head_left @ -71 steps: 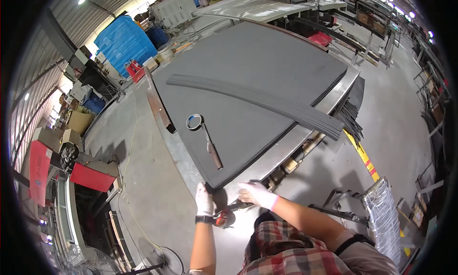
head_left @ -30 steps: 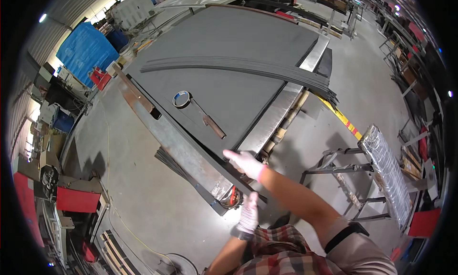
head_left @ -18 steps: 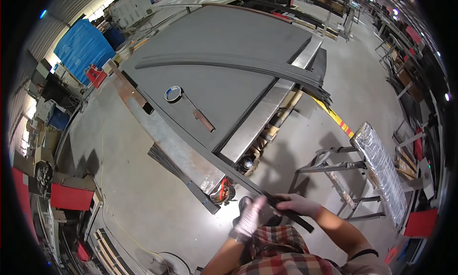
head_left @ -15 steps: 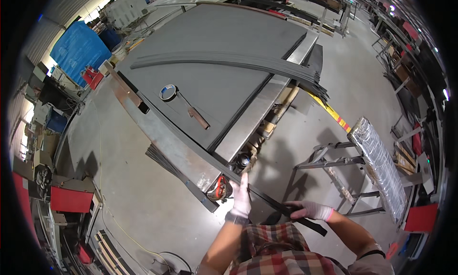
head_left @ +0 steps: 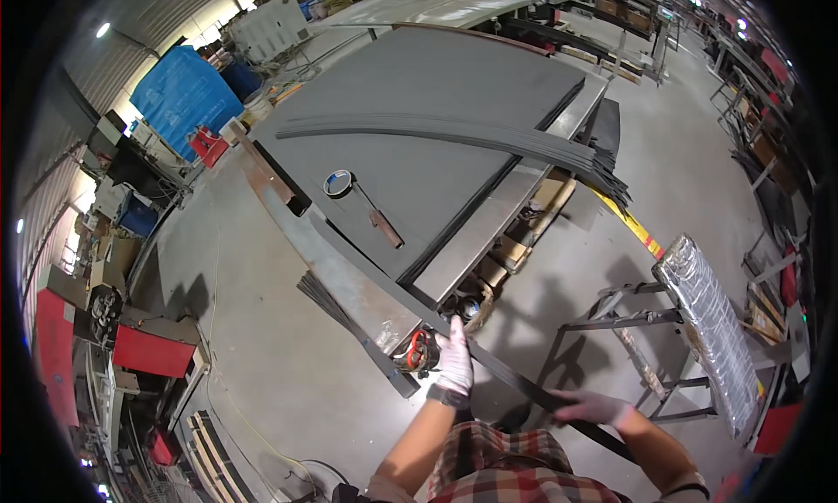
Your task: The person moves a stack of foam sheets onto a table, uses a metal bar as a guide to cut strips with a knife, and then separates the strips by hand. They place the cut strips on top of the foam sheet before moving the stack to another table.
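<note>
A long, flat dark grey strip [head_left: 515, 382] slants from the near side of the sheet stack down toward my right side. My left hand [head_left: 454, 365], in a pale glove, is closed on the strip's edge beside the table corner, thumb pointing up. Closer to the strip's near end, my right hand [head_left: 595, 409], also gloved, grips it with fingers across the top. The stack of large grey sheets [head_left: 384, 180] carries a bundle of curved strips [head_left: 436, 134], a tape roll [head_left: 338, 184] and a small rusty metal piece [head_left: 386, 229].
A metal beam [head_left: 349, 280] borders the stack's left, with more strips [head_left: 349, 324] beside it. An orange-and-black tool [head_left: 419, 353] hangs near the corner. At right stands a trestle [head_left: 624, 315] with a foil-wrapped board [head_left: 711, 333]; a yellow bar [head_left: 630, 223] reaches toward it.
The strip has slid toward me and to the right, its near end now extending further past my right hand. Both hands have moved slightly right in the picture, and the view has shifted.
</note>
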A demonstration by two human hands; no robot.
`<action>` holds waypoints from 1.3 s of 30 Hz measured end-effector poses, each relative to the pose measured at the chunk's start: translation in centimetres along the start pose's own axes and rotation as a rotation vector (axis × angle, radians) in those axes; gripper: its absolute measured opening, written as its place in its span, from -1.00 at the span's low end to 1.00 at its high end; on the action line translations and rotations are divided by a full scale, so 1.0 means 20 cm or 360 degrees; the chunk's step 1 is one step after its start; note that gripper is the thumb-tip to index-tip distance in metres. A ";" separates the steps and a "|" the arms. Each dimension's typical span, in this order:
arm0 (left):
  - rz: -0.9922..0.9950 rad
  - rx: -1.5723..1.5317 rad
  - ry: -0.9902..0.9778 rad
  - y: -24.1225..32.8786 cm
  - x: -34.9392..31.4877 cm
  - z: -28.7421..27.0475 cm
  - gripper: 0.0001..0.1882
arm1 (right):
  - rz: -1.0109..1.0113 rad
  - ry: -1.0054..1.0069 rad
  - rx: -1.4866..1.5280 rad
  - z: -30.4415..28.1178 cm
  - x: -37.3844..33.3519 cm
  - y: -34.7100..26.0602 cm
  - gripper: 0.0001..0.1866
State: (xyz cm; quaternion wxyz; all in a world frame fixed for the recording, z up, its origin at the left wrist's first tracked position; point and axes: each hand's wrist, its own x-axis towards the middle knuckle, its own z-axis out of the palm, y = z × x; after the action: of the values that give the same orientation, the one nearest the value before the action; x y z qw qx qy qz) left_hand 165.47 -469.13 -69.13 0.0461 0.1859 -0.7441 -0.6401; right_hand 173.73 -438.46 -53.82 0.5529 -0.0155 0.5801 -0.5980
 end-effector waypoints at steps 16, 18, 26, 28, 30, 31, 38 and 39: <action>-0.0258 -0.2155 -0.0372 1.10 -0.35 0.19 -0.46 | 0.0175 0.0987 -0.0507 0.02 -1.82 0.00 -0.16; -0.0359 -0.2234 -0.0441 1.30 -0.29 0.22 -0.40 | 0.0020 0.1147 -0.0582 -0.07 -1.85 -0.09 -0.16; -0.0406 -0.1915 -0.0390 1.64 0.44 0.90 -0.30 | -0.0257 0.1405 -0.0535 -0.63 -1.84 -0.29 -0.10; -0.0306 -0.1848 -0.0365 1.74 0.64 1.02 -0.27 | -0.0164 0.1397 -0.0654 -0.77 -1.77 -0.46 -0.12; -0.0367 -0.1837 -0.0466 1.83 0.83 1.09 -0.26 | -0.0126 0.1441 -0.0568 -0.90 -1.70 -0.55 -0.13; -0.0373 -0.1797 -0.0465 1.88 0.89 1.15 -0.24 | -0.0111 0.1421 -0.0600 -0.94 -1.68 -0.58 -0.13; -0.0446 -0.1679 -0.0457 2.01 1.22 1.38 -0.31 | -0.0107 0.1328 -0.0134 -1.19 -1.59 -0.88 -0.16; -0.0478 -0.1646 -0.0422 2.01 1.24 1.40 -0.30 | -0.0163 0.1300 -0.0236 -1.27 -1.59 -0.88 -0.16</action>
State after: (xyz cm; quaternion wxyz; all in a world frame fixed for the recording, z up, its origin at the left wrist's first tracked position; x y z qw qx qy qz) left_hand 125.18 -446.81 -39.34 -0.0544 0.1610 -0.2974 -0.9395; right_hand 157.97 -404.57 -29.83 0.2444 0.1544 0.7916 -0.5384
